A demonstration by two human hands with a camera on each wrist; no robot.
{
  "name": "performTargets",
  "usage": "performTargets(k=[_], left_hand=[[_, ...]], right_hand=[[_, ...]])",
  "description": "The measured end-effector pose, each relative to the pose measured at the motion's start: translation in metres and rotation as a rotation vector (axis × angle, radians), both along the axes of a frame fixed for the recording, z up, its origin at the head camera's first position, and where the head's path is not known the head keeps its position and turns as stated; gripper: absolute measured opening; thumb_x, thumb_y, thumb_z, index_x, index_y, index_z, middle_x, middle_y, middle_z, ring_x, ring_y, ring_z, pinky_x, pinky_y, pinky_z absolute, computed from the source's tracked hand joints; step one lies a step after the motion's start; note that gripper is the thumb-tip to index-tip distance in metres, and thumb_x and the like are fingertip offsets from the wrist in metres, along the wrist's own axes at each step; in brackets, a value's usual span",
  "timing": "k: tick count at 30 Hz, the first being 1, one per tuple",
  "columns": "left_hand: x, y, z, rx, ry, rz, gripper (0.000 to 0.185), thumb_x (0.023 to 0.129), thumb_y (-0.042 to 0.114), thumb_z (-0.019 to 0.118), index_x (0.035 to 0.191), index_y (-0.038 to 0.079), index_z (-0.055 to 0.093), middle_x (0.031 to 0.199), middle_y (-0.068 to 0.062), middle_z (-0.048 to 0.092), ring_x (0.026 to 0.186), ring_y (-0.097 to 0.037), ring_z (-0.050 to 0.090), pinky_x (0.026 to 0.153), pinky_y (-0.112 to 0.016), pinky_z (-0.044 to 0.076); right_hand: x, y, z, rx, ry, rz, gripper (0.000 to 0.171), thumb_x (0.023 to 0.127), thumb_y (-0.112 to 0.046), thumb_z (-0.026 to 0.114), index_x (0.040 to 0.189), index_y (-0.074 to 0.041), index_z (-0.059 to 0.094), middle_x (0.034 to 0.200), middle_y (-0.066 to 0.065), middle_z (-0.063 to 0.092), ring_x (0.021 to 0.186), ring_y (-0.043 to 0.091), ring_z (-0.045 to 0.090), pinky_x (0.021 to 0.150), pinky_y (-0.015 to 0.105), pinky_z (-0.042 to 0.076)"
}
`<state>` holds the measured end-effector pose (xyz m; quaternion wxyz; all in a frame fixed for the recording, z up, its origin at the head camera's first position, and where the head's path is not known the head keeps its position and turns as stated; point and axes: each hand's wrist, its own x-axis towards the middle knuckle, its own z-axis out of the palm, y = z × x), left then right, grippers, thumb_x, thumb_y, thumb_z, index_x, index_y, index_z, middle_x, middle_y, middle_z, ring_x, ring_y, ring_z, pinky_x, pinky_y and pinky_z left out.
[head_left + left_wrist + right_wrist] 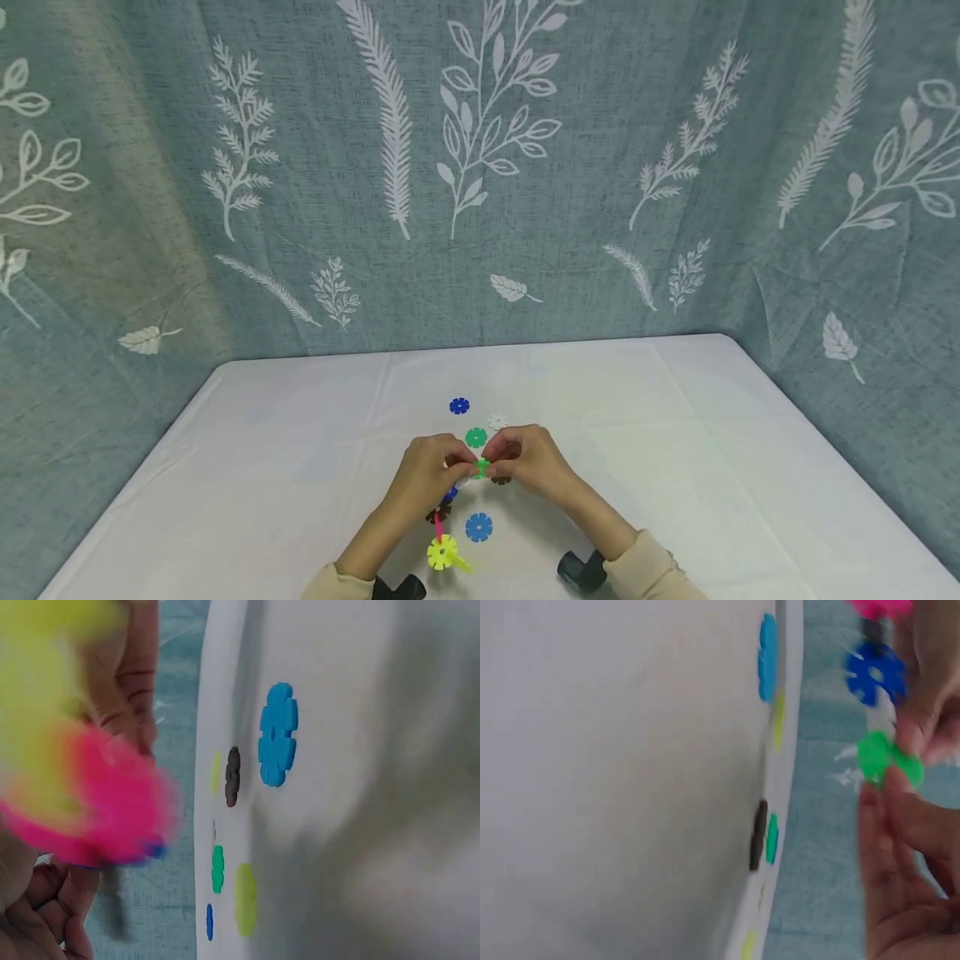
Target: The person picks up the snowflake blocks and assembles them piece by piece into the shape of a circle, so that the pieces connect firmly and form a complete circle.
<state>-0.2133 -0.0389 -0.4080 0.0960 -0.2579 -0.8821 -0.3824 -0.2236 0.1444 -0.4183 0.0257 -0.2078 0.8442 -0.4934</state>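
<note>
Over the middle of the white table [675, 433], both hands meet on a chain of plastic snowflake discs. My left hand [450, 468] pinches the chain near its top. From there a blue disc [448, 493], a brown one, a pink one and a yellow disc [442, 552] hang down towards me. My right hand [504, 457] pinches the bright green disc [481, 468] at the chain's top end. In the right wrist view the green disc [885, 757] sits at the fingertips [911, 739], with the blue disc [875, 671] beyond it. The left wrist view shows the pink disc [105, 817] and yellow disc [45, 697], close and blurred.
Loose discs lie on the table: dark blue [459, 406], white [497, 422] and green [476, 437] beyond the hands, brown [501, 479] under the right hand, light blue [478, 527] nearer me. A leaf-patterned curtain [480, 167] stands behind the table.
</note>
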Motion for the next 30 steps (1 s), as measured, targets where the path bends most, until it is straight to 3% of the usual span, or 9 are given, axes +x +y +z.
performTargets(k=[4,8,13,18,22,26,30], left_hand=[[0.0,-0.006,0.0,-0.011,-0.011,0.04,0.006,0.074,0.007,0.073,0.07,0.009,0.069,0.068,0.003,0.065,0.06,-0.001,0.048,0.055,-0.016,0.04],[-0.001,-0.009,-0.001,-0.01,-0.019,0.066,0.007,0.073,0.006,0.074,0.069,0.009,0.069,0.066,0.004,0.063,0.059,-0.002,0.047,0.054,-0.017,0.039],[0.0,-0.011,-0.003,-0.017,-0.014,0.086,0.007,0.074,0.007,0.074,0.069,0.009,0.068,0.065,0.004,0.062,0.058,-0.002,0.044,0.053,-0.017,0.038],[-0.002,-0.012,-0.005,-0.025,-0.007,0.102,0.008,0.074,0.007,0.074,0.069,0.009,0.068,0.065,0.003,0.062,0.058,-0.002,0.045,0.053,-0.017,0.038],[-0.002,-0.012,-0.007,-0.043,0.036,0.114,0.008,0.073,0.007,0.075,0.069,0.009,0.068,0.064,0.003,0.063,0.057,-0.001,0.046,0.053,-0.016,0.038],[-0.002,-0.01,-0.008,-0.049,0.072,0.112,0.009,0.071,0.006,0.076,0.068,0.009,0.068,0.064,0.003,0.063,0.056,0.0,0.046,0.052,-0.016,0.038],[-0.002,-0.009,-0.009,-0.034,0.106,0.093,0.01,0.069,0.004,0.077,0.067,0.009,0.067,0.064,0.002,0.064,0.056,0.0,0.047,0.052,-0.015,0.039]], right_hand=[[-0.007,0.009,-0.003,0.106,-0.022,-0.004,0.024,0.074,-0.001,0.072,0.097,0.003,0.069,0.084,0.012,0.065,0.068,0.009,0.056,0.058,0.018,0.044],[-0.012,0.017,-0.009,0.206,-0.026,-0.034,0.026,0.069,-0.002,0.074,0.095,0.0,0.071,0.079,0.007,0.062,0.069,0.009,0.042,0.057,0.019,0.035],[-0.015,0.016,-0.014,0.268,-0.028,-0.021,0.028,0.068,-0.004,0.076,0.095,-0.003,0.072,0.09,0.008,0.069,0.074,0.009,0.045,0.063,0.021,0.037],[-0.014,0.011,-0.012,0.321,0.014,-0.046,0.022,0.063,-0.006,0.08,0.083,-0.005,0.071,0.078,0.003,0.063,0.07,0.011,0.043,0.061,0.023,0.035],[-0.012,0.008,-0.008,0.256,-0.025,-0.09,0.014,0.069,-0.006,0.076,0.076,-0.007,0.064,0.069,-0.002,0.059,0.065,0.01,0.049,0.059,0.023,0.038],[-0.01,0.005,-0.001,0.047,-0.144,-0.112,0.007,0.078,-0.003,0.069,0.08,0.0,0.063,0.068,0.006,0.066,0.06,0.009,0.057,0.055,0.023,0.043],[-0.008,0.003,0.005,-0.045,-0.231,-0.109,0.01,0.081,-0.006,0.067,0.084,0.003,0.063,0.071,0.01,0.069,0.059,0.01,0.063,0.05,0.023,0.04]])
